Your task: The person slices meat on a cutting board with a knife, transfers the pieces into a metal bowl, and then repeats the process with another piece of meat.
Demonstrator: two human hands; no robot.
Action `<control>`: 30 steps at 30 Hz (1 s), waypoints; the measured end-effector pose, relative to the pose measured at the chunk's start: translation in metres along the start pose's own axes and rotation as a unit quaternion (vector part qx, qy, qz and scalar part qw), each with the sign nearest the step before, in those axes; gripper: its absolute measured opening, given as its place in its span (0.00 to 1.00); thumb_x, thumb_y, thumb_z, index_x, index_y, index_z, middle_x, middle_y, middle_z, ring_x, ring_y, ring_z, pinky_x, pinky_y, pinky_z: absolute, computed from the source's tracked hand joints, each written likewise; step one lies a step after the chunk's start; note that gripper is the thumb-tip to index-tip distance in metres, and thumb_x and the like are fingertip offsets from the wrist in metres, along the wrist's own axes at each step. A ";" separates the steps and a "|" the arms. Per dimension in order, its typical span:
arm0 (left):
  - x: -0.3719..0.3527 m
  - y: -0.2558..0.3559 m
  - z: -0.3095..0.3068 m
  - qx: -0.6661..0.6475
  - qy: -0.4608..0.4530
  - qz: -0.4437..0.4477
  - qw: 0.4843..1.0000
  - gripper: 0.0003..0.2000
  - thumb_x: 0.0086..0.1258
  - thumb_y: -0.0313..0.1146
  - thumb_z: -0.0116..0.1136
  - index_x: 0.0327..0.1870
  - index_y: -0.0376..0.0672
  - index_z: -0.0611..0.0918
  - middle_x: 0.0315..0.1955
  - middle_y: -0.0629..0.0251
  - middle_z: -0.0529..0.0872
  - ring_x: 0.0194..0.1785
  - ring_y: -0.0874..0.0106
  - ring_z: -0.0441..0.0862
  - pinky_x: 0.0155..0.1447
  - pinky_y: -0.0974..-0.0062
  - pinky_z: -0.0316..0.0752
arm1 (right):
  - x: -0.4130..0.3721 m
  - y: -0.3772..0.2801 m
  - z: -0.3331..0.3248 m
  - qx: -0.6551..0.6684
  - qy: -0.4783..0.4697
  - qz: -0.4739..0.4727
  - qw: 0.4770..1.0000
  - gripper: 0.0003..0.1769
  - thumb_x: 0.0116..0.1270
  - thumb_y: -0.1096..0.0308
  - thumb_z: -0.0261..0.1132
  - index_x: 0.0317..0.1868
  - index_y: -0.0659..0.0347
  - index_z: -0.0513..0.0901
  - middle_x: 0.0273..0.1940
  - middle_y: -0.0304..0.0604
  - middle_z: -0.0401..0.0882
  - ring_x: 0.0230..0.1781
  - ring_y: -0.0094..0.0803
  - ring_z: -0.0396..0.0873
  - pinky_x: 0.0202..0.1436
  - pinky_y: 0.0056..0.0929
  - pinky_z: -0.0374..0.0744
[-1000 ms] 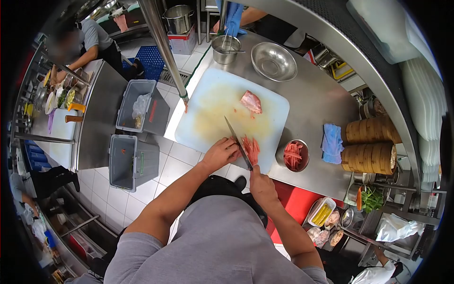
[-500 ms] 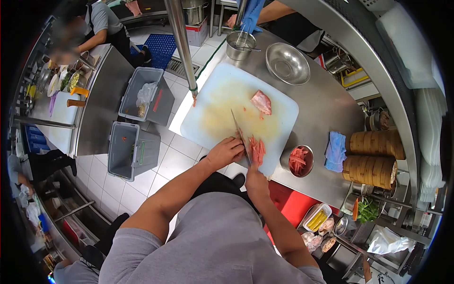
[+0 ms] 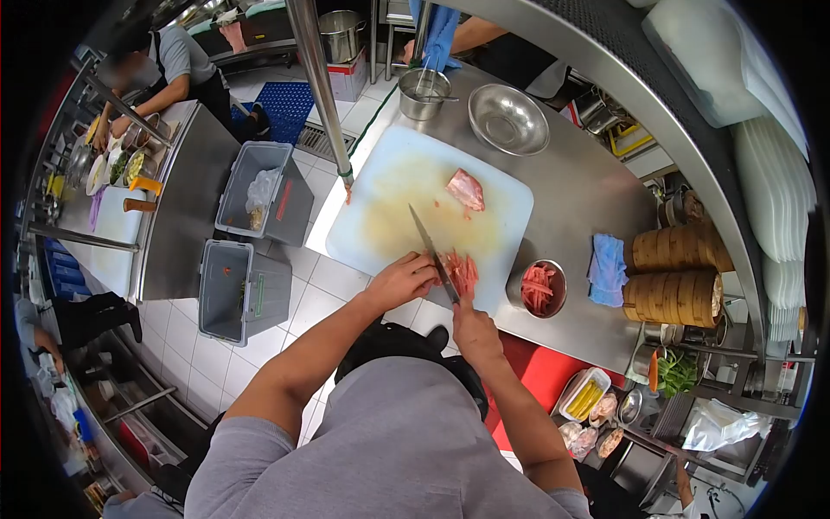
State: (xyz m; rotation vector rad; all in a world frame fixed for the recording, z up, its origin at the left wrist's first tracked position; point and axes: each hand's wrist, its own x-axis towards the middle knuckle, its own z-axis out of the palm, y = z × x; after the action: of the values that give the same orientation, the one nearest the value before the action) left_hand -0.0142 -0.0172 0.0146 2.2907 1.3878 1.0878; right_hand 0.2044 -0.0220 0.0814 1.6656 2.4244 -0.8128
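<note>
My right hand [image 3: 475, 330] is wrapped round the handle of a kitchen knife [image 3: 427, 238], whose long blade points away across the white cutting board [image 3: 380, 169]. Close against the blade's left side, my left hand [image 3: 406, 280] is closed with its fingers curled down; whatever lies under the fingertips is hidden. Sliced strips of red meat [image 3: 463, 273] lie just right of the blade. Farther back on the board rests a larger piece of raw meat [image 3: 466, 189], with small scraps near it. A round metal container [image 3: 562, 298] holding more meat strips stands right of the board.
A metal bowl [image 3: 508, 119] and a pot [image 3: 424, 93] stand behind the board. A blue cloth [image 3: 607, 270] and bamboo steamers [image 3: 670, 297] are at the right. Grey bins [image 3: 245, 294] stand on the floor at left. A metal post [image 3: 320, 82] rises beside the board. Other people work nearby.
The whole view has shifted slightly. Both hands stay close together at the board's near edge, and the knife still lies between the left fingers and the strips, tilted a little more leftward.
</note>
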 end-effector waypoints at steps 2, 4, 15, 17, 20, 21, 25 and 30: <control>0.001 -0.005 0.006 0.012 -0.012 0.002 1.000 0.09 0.60 0.26 0.69 0.40 0.47 0.83 0.45 0.68 0.84 0.48 0.64 0.82 0.55 0.68 0.81 | -0.002 0.005 0.009 0.005 -0.001 -0.003 1.000 0.19 0.82 0.59 0.53 0.59 0.67 0.68 0.31 0.71 0.83 0.36 0.72 0.83 0.40 0.67 0.81; 0.001 -0.007 0.010 0.018 -0.010 -0.006 1.000 0.09 0.59 0.26 0.68 0.39 0.47 0.82 0.43 0.68 0.83 0.48 0.64 0.82 0.55 0.68 0.81 | -0.006 0.004 0.005 0.008 0.000 -0.002 1.000 0.18 0.82 0.59 0.53 0.58 0.67 0.68 0.30 0.71 0.83 0.35 0.73 0.83 0.40 0.66 0.81; -0.008 -0.010 0.020 0.005 -0.006 -0.025 1.000 0.10 0.58 0.27 0.69 0.39 0.46 0.82 0.43 0.67 0.83 0.47 0.63 0.82 0.54 0.67 0.81 | 0.001 0.000 0.027 0.002 -0.039 0.051 0.998 0.14 0.81 0.61 0.50 0.56 0.63 0.68 0.36 0.70 0.85 0.41 0.70 0.85 0.44 0.66 0.82; -0.007 -0.016 0.023 0.012 -0.013 -0.011 1.000 0.10 0.59 0.28 0.69 0.40 0.46 0.82 0.43 0.66 0.83 0.48 0.63 0.83 0.53 0.67 0.82 | 0.042 -0.004 0.031 0.001 -0.013 0.043 0.999 0.14 0.81 0.62 0.50 0.57 0.63 0.68 0.39 0.70 0.85 0.42 0.70 0.85 0.46 0.66 0.82; -0.009 -0.009 0.016 0.010 -0.022 -0.015 1.000 0.12 0.61 0.28 0.69 0.45 0.44 0.83 0.47 0.63 0.83 0.51 0.61 0.83 0.56 0.66 0.82 | 0.061 -0.012 0.016 0.020 0.016 0.002 1.000 0.18 0.79 0.61 0.52 0.62 0.62 0.68 0.40 0.70 0.85 0.43 0.70 0.85 0.48 0.64 0.82; -0.010 -0.010 0.016 0.003 -0.015 -0.021 1.000 0.12 0.62 0.28 0.68 0.46 0.44 0.83 0.48 0.63 0.83 0.52 0.60 0.83 0.57 0.66 0.82 | 0.058 -0.016 0.001 0.031 0.028 -0.005 0.999 0.18 0.79 0.61 0.53 0.62 0.61 0.68 0.41 0.70 0.85 0.43 0.70 0.85 0.48 0.64 0.82; -0.001 0.017 -0.011 -0.128 0.033 -0.123 0.984 0.18 0.64 0.26 0.67 0.57 0.44 0.83 0.57 0.58 0.81 0.56 0.58 0.82 0.60 0.67 0.81 | 0.029 0.000 -0.023 0.024 0.048 0.010 0.998 0.19 0.78 0.56 0.58 0.57 0.62 0.68 0.40 0.67 0.85 0.41 0.69 0.85 0.42 0.63 0.82; 0.010 0.050 -0.019 -0.031 0.055 -0.097 0.993 0.24 0.69 0.43 0.67 0.66 0.52 0.81 0.70 0.54 0.71 0.72 0.50 0.69 0.74 0.50 0.65 | 0.001 0.014 -0.028 0.022 0.135 0.060 0.989 0.24 0.72 0.54 0.67 0.51 0.64 0.67 0.41 0.64 0.81 0.38 0.67 0.84 0.40 0.58 0.83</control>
State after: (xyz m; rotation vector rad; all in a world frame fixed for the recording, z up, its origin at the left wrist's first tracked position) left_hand 0.0075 -0.0372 0.0600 2.0301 1.5581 1.1912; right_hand 0.2226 -0.0045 0.0997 2.0369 2.4549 -0.6670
